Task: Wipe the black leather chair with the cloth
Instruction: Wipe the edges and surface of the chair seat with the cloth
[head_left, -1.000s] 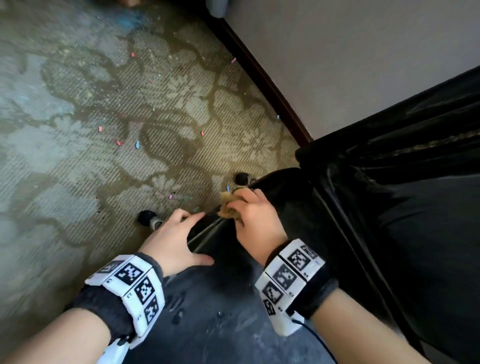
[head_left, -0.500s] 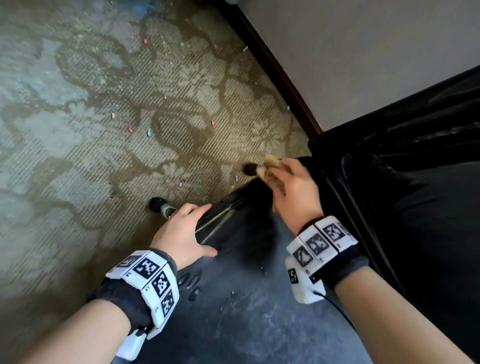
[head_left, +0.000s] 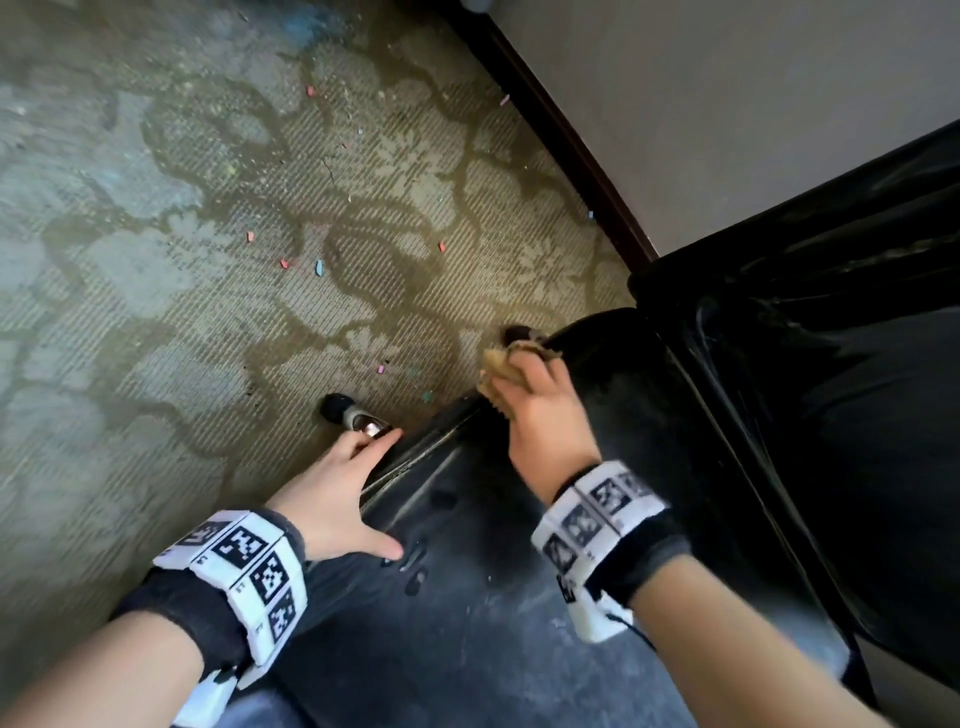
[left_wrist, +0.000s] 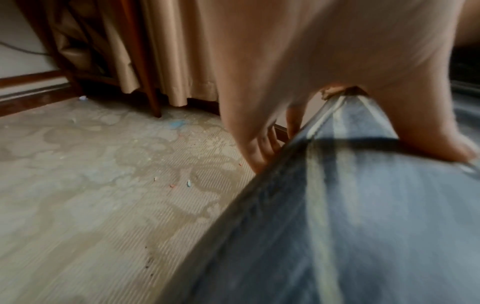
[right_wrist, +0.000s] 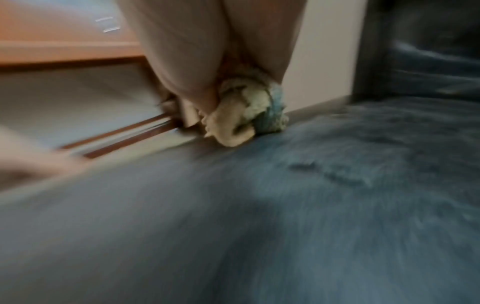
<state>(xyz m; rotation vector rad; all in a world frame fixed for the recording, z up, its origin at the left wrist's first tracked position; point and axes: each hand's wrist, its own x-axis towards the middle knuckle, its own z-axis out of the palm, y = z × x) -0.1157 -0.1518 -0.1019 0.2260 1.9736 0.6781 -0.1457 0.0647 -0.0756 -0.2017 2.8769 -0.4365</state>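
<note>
chair (head_left: 467, 623) black, dusty, scuffed | cloth (right_wrist: 241, 115) tan, bunched; right hand (head_left: 540, 415)

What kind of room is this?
Probably a hotel room or a sitting room, though I can't be sure. It has a flower-patterned carpet, long tan curtains and a black leather chair by the wall.

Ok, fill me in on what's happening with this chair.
A person is wiping the black leather chair. Their right hand grips a bunched beige cloth and presses it on the seat's far edge. Their left hand rests on the nearer edge, thumb on top, fingers over the side, above the patterned carpet.
</note>
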